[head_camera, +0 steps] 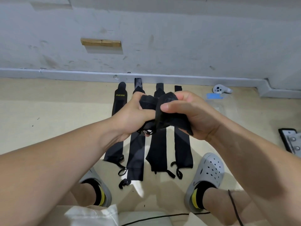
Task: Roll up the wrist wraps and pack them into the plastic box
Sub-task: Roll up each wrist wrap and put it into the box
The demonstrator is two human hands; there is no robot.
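Over the floor (48,111) | left hand (130,118), right hand (200,116): each grip curled tight on one bunched wrist wrap (164,110), its roll mostly hidden | four flat wraps (158,152) below, middles covered by hands

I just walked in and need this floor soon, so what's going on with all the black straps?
A person is rolling up one black fabric wrist wrap, gripping it with the left hand on one side and the right hand on the other. Four more long black wrist wraps lie flat and unrolled, side by side on the beige floor below. The job looks far from finished.
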